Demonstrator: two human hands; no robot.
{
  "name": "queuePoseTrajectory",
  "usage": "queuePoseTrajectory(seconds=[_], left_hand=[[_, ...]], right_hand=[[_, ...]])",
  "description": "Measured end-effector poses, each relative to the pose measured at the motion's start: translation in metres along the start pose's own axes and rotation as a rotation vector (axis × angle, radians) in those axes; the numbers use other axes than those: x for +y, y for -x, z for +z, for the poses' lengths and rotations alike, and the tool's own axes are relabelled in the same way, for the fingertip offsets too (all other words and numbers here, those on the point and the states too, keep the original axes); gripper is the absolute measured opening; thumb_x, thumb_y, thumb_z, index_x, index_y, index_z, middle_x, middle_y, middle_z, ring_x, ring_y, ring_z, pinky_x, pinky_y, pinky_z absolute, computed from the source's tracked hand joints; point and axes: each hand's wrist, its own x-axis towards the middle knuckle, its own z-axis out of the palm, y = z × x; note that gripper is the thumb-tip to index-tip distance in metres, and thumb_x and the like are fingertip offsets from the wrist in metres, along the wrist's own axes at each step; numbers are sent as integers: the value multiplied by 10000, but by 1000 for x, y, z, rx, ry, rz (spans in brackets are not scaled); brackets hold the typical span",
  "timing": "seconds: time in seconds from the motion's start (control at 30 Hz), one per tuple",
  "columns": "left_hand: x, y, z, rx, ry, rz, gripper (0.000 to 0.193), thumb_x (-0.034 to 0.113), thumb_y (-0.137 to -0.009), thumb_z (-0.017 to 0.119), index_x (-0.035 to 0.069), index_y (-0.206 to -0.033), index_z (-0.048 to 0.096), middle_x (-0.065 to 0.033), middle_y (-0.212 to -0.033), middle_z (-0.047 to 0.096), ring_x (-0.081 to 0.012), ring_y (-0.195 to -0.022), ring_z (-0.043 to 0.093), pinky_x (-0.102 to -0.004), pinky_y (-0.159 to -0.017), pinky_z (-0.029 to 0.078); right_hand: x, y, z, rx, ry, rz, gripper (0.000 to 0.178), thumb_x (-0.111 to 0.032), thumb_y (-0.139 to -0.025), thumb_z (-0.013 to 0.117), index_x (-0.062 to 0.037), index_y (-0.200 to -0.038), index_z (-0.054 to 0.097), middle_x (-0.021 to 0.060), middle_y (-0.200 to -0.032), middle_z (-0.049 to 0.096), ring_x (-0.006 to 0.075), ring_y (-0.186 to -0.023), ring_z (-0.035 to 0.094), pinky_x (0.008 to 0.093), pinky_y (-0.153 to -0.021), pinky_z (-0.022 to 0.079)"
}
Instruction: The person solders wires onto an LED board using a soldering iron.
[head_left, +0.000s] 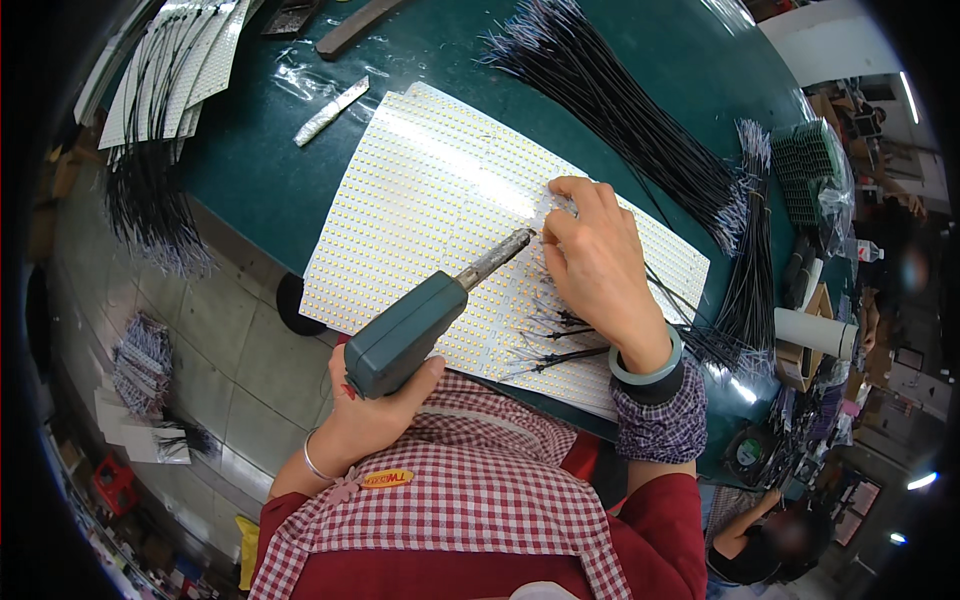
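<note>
My left hand (385,415) is wrapped round the handle of a dark green soldering gun (412,330). The gun's metal tip points up and right, close to the fingers of my right hand (597,255). That hand is closed in a pinch over a white LED panel (420,190) dotted with rows of small yellow chips. Black wires run out from beneath it to the right, and the piece between its fingertips is mostly hidden. Short black wires (560,335) with pale ends lie on the panel below my right hand. Another panel edge shows underneath.
A large bundle of black wires (620,110) lies across the green table (250,160), and a second bundle (752,230) lies to its right. Wired panels (185,75) overhang the left edge. A foil-like strip (332,112) rests behind the panel. A co-worker (760,540) sits at lower right.
</note>
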Motion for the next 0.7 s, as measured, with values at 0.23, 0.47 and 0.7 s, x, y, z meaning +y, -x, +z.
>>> queuePoseTrajectory(seconds=[0.23,0.47,0.7], left_hand=[[4,0,2,30,86,8,152,13,-793,729,-25,-926,665,-30,-741,666,-66,-637,593,-223,-565,464],[-1,4,-5,64,133,-65,192,6,-792,727,-37,-966,657,-38,-793,669,-68,-675,591,-229,-589,469],[-1,4,-5,68,102,-37,215,11,-787,733,-36,-984,659,-42,-814,671,-72,-696,592,-232,-616,477]], right_hand=[[4,2,2,-7,-41,5,44,-17,-739,649,-2,-770,622,133,-1185,566,320,-1034,530,412,-834,439],[13,21,-10,85,-417,150,121,-7,-754,681,-11,-838,594,142,-1233,560,330,-1147,512,396,-967,410],[-2,29,-2,80,-400,106,118,-5,-745,675,-14,-816,581,147,-1280,524,342,-1177,466,415,-1000,375]])
